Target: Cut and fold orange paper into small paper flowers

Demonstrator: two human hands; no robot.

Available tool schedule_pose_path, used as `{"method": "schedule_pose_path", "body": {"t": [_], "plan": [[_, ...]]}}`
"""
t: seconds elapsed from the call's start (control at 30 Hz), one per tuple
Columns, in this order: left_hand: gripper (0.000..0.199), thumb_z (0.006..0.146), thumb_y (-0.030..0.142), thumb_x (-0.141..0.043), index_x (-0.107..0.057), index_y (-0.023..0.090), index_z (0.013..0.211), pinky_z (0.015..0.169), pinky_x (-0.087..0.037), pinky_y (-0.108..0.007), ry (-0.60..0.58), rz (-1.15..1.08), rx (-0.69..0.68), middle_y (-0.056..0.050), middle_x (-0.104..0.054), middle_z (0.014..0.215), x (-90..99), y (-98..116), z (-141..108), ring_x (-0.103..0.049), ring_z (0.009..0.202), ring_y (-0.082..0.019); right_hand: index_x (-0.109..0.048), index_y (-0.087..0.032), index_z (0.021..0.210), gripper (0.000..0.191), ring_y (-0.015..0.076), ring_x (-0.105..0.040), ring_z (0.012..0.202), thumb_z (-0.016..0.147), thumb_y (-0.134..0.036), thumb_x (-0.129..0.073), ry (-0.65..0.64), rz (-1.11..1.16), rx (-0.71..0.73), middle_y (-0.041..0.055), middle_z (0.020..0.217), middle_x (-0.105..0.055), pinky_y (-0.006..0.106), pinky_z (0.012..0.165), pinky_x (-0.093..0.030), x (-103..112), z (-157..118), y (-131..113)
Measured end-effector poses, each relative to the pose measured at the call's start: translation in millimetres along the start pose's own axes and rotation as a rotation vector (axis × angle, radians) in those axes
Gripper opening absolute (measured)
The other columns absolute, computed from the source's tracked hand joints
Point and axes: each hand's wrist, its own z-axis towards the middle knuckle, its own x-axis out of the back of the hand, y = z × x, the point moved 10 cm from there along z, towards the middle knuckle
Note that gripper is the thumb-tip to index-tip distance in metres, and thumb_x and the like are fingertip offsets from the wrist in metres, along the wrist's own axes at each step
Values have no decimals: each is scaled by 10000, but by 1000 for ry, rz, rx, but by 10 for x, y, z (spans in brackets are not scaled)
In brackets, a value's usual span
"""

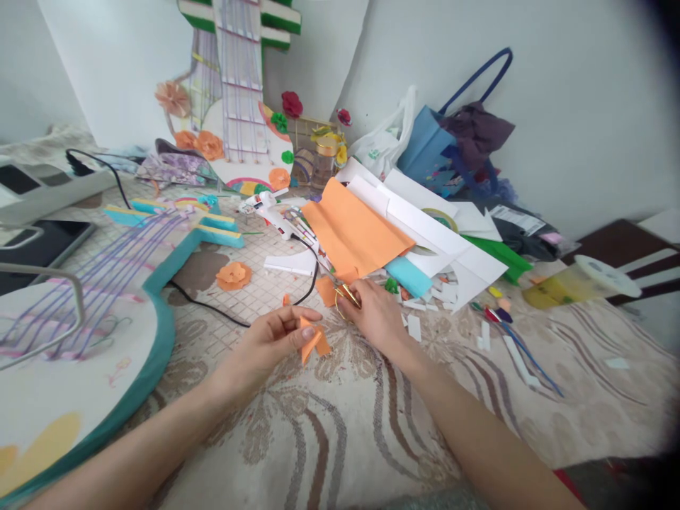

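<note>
At center frame, your left hand (pixel 280 336) pinches folded orange paper (pixel 312 342); your right hand (pixel 376 313) curls its fingers around gold-handled scissors (pixel 349 295). Paper-cutting seems underway; snipping calls for bringing both together.

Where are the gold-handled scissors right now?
In the head view, the scissors are in the right hand near the centre, just below the large orange sheet.

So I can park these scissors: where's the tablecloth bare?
Bare tablecloth lies between your forearms and right of them, this side of the blue stick and white strip. Crowded beyond your right hand: orange sheet, white sheets, scraps.
</note>
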Motion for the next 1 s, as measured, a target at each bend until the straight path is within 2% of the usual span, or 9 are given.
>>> {"method": "schedule_pose_path", "body": {"t": [0.13,0.2,0.27,0.33,0.47,0.53,0.63,0.77,1.0], "plan": [[221,751,270,-677,-645,177,949,619,-386,-209,46,22,-43,-4,-627,744,63,43,13,-535,661,-109,-565,-176,868,201,200,-543,695,825,-372,-572,-35,13,28,50,789,-581,287,582,-354,-22,-7,-8],[211,747,263,-680,-645,176,937,625,-394,-211,56,36,-78,1,-628,733,72,81,13,-541,658,-108,-577,-175,883,185,211,-552,745,831,-352,-569,2,71,29,68,847,-584,295,610,-375,47,-11,-17],[202,747,258,-679,-644,171,926,620,-398,-212,59,41,-103,2,-627,724,69,111,11,-542,650,-107,-589,-178,894,142,208,-556,798,859,-303,-530,73,221,45,79,913,-585,300,660,-396,170,-29,-60],[196,747,254,-678,-640,166,919,617,-402,-213,68,49,-111,3,-627,717,70,129,6,-542,647,-106,-598,-186,867,163,185,-559,772,895,-280,-468,82,480,62,63,874,-592,292,665,-409,238,-60,-130],[201,739,252,-684,-621,159,905,637,-422,-220,101,81,-121,-2,-636,733,81,166,-9,-562,672,-113,-606,-194,838,309,126,-518,533,926,-392,-386,-229,1081,23,12,668,-558,254,503,-400,17,-175,-401],[207,734,261,-687,-610,156,894,636,-434,-231,121,111,-133,-8,-641,736,89,191,-19,-574,676,-124,-596,-193,827,273,114,-510,518,884,-427,-466,-339,1248,12,1,653,-552,239,481,-395,-68,-244,-542],[206,736,273,-682,-593,152,878,613,-443,-243,131,167,-160,-6,-631,714,83,230,-30,-572,639,-127,-561,-185,777,215,104,-504,527,797,-393,-612,-392,1301,-37,-12,639,-551,224,480,-384,-158,-292,-608],[181,754,270,-662,-580,147,860,625,-452,-246,132,214,-166,-2,-619,701,76,240,-29,-571,641,-126,-526,-179,750,161,89,-478,506,824,-312,-580,-416,1300,-51,-31,601,-523,212,478,-375,-201,-298,-624],[151,800,286,-601,-592,140,760,621,-441,-225,129,217,-106,-2,-625,658,96,177,-19,-559,635,-115,-496,-179,751,118,85,-502,567,821,-243,-566,-306,1293,-78,-28,675,-514,195,502,-402,-132,-256,-546]]}}
